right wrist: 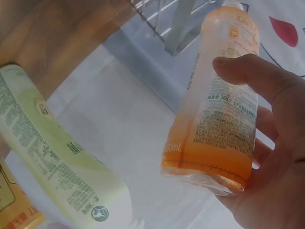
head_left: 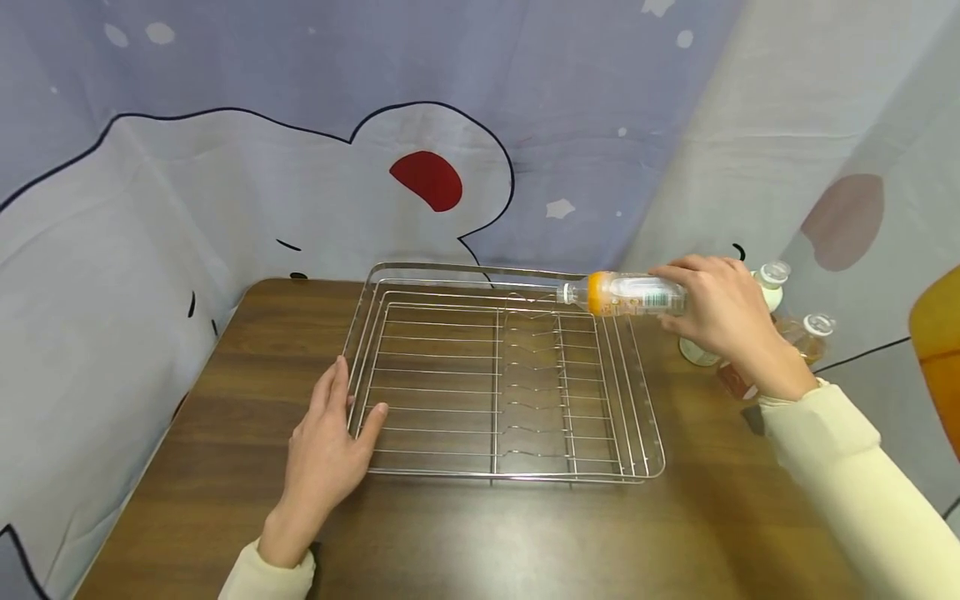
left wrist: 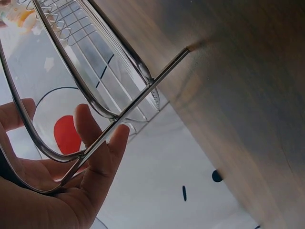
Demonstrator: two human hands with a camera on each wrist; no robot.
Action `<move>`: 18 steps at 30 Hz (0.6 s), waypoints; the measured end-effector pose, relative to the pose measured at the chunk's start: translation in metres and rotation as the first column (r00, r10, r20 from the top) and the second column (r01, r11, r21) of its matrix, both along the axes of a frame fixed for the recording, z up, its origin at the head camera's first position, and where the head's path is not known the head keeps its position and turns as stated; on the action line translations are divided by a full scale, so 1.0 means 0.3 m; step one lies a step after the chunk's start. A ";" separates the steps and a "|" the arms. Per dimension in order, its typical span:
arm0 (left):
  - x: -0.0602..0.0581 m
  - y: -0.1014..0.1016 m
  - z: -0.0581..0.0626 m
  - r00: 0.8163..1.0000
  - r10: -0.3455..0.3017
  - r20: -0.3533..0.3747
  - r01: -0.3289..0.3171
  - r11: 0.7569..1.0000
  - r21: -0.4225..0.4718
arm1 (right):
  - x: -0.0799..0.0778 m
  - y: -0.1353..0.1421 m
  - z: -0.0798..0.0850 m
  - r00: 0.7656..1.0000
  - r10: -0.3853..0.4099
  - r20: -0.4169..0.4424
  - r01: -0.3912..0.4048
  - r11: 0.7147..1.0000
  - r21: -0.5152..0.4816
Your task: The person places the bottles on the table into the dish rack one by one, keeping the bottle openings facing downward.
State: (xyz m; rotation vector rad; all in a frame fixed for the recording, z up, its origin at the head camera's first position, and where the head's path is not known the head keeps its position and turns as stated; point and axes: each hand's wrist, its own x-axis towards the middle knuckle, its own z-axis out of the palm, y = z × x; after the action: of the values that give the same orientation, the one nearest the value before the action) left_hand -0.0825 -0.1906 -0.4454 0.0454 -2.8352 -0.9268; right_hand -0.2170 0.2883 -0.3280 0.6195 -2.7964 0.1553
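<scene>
A silver wire dish rack with a wavy row of dividers stands on the table. My left hand holds its left side, thumb inside the rim and fingers outside; the left wrist view shows the wire frame across the hand. My right hand grips a clear plastic bottle with orange parts and a white cap. That bottle lies nearly level, cap to the left, over the rack's back right corner. In the right wrist view, the thumb presses on the printed label of the bottle.
Right of the rack, partly behind my right arm, stand other bottles, among them one with a clear cap and one with a white cap. A pale green bottle shows in the right wrist view. Patterned cloth hangs behind the wooden table.
</scene>
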 end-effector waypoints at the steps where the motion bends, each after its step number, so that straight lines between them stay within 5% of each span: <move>1: 0.000 0.000 0.000 1.000 0.000 0.001 0.000 1.000 -0.001 | -0.007 -0.002 0.002 1.000 -0.001 0.006 0.001 1.000 0.011; 18: 0.003 0.000 0.002 1.000 0.003 -0.007 -0.003 1.000 0.004 | -0.066 -0.030 0.007 0.998 0.016 0.058 -0.023 0.992 0.124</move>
State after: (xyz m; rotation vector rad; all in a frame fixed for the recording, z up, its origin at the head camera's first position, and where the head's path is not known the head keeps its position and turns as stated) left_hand -0.0817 -0.1905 -0.4449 0.0466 -2.8260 -0.9299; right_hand -0.2366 0.2794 -0.3260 0.6815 -2.8730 0.0020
